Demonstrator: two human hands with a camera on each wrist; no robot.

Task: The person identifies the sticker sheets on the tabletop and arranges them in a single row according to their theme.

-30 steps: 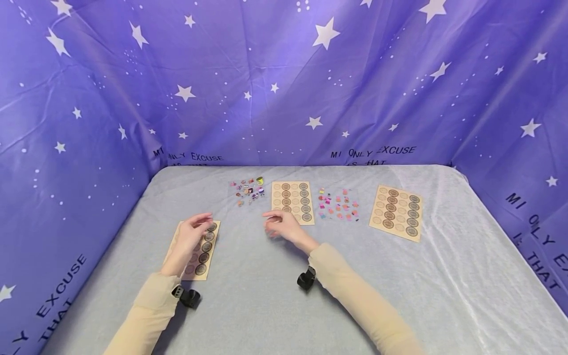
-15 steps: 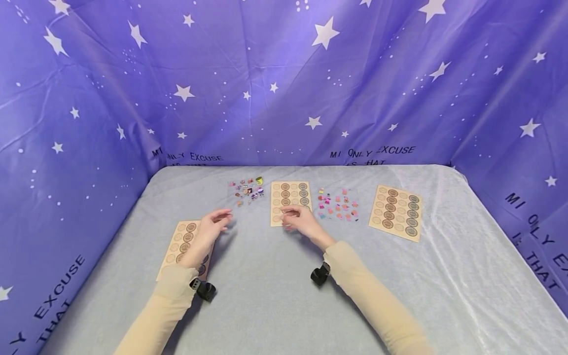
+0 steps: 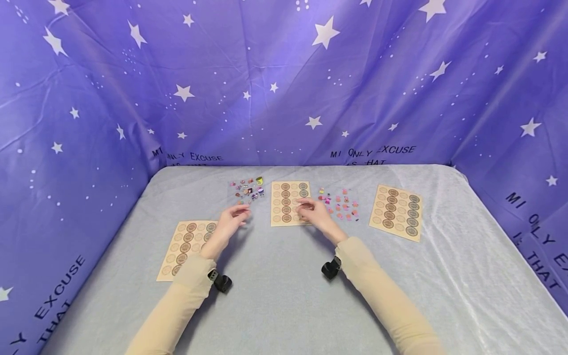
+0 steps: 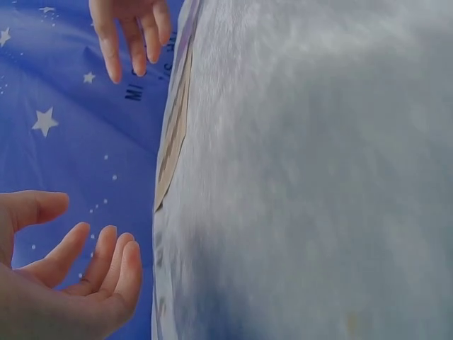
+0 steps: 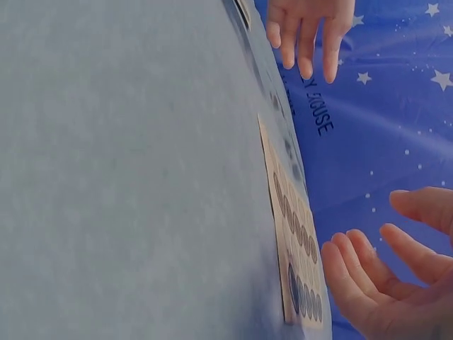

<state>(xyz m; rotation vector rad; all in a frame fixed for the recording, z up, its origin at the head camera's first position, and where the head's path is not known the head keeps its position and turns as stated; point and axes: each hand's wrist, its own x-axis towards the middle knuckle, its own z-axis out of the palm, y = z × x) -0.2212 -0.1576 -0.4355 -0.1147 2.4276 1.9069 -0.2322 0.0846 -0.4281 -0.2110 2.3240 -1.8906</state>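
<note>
We see both hands raised over the grey cloth [image 3: 275, 301], and neither seems to hold anything. The left hand [image 3: 228, 226] has its fingers loosely bent and the thumb well apart from them; it hangs just on the near side of the left sticker group [image 3: 249, 191], between the left card sheet [image 3: 184, 249] and the middle card sheet [image 3: 288, 202]. The right hand [image 3: 318, 216] is similarly relaxed, a wide gap between thumb and fingers, and in the head view it covers the near right corner of the middle sheet; both wrist views suggest it hovers above rather than touches. The right sticker group [image 3: 341, 203] lies just right of the middle sheet, partly behind that hand, and the right card sheet [image 3: 396, 213] lies farther right, well apart from both hands and slightly turned. The left sheet sits nearer us than the rest of this row. We would judge the step to be a pause between contacts, with the sheets laid out flat. From here, any next move calls for bringing the fingertips down to a sheet's edge and pinching it lightly, since thin, flat pieces could slide on the cloth.
</note>
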